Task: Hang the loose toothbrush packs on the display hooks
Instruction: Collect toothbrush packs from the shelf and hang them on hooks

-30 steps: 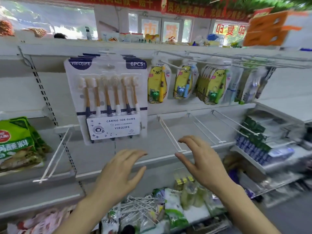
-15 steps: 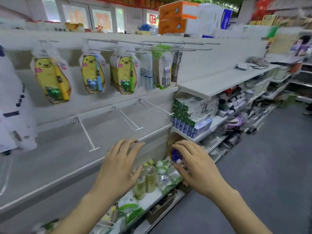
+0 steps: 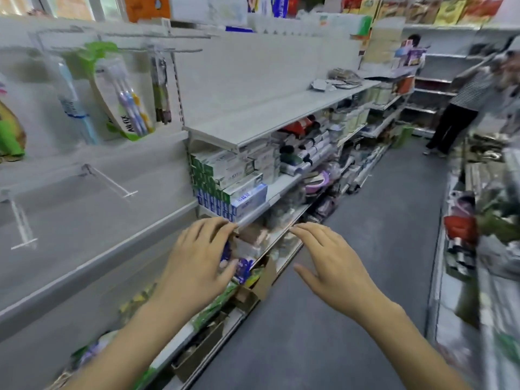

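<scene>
Bare and empty, both hands spread their fingers low in the frame, the left hand [image 3: 199, 263] over a cluttered lower shelf [image 3: 253, 280], the right hand [image 3: 329, 266] over grey floor. No loose pack is clearly seen. Free display hooks [image 3: 112, 182] jut out at centre left, nearer the left hand; hung toothbrush packs [image 3: 126, 108] dangle lengthwise at upper left. A bystander [image 3: 461, 108] stands far right.

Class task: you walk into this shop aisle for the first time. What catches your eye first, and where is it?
Two bare hands, the left hand and the right hand, hover open low in the centre. Upper left, a green toothbrush pack hangs on a hook above empty display hooks. Stacked toothpaste boxes fill the middle shelf.
</scene>
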